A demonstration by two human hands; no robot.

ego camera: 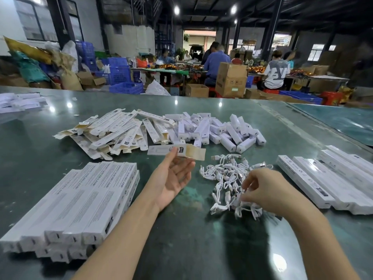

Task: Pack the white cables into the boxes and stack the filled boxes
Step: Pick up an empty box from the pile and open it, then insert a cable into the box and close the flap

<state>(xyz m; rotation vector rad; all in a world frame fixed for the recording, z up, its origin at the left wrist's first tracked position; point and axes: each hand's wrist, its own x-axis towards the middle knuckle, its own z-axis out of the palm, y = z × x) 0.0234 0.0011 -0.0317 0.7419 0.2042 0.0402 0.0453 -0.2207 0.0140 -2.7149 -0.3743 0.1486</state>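
My left hand (177, 176), palm up, pinches a long flat box (175, 151) at thumb and fingertips; its long axis runs left to right, open flap at the right end. My right hand (266, 190) is curled, fingertips pinching a cable out of the white cable pile (228, 178) mid-table, just left of it. Toward the near left corner lies a stack of closed boxes (76, 203), long axes running away from me and tilting right. Another row of closed boxes (327, 178) lies by the right edge. Farther back sit unfilled flat boxes (113, 132) and a heap of short white boxes (220, 128) on the green table (181, 249).
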